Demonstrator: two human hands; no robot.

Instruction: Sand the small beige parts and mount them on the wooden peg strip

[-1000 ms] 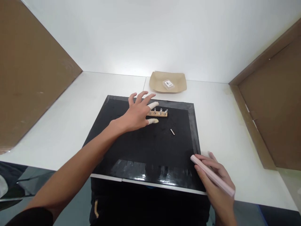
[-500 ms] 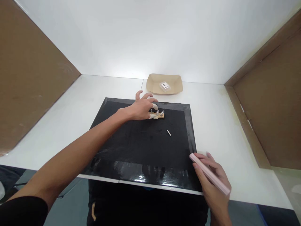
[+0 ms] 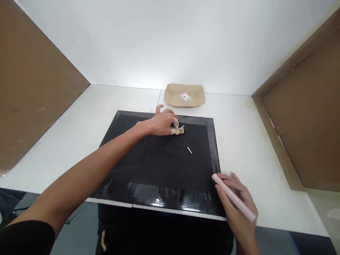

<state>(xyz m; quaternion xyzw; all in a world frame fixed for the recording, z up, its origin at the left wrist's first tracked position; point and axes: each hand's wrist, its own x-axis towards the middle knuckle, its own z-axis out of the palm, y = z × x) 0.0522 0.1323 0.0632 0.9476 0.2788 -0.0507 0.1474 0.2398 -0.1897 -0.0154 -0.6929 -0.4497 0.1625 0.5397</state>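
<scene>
My left hand [image 3: 165,123] reaches over the back of the black board [image 3: 164,161]. Thumb and forefinger wear pale finger covers and close around a small silvery metal piece [image 3: 177,126] on a little wooden strip [image 3: 181,131]; its exact kind is unclear. Another silvery piece [image 3: 182,128] stands tilted at the strip's right end. The strip's left part is hidden behind my fingers. At the board's front right corner, my right hand [image 3: 240,202] holds a pale pink, flat-sided stick [image 3: 233,197] slantwise. A short white stick [image 3: 189,150] lies on the board between the hands.
Behind the board, a brown paper tray [image 3: 170,101] holds a small clear case with a label [image 3: 185,97]. The white table [image 3: 239,141] meets a white back wall. Brown panels stand left [image 3: 34,81] and right [image 3: 305,106].
The left thumb and forefinger have closed in around the metal piece on the wooden strip. The right hand keeps its hold on the pink stick. The whole view has shifted slightly.
</scene>
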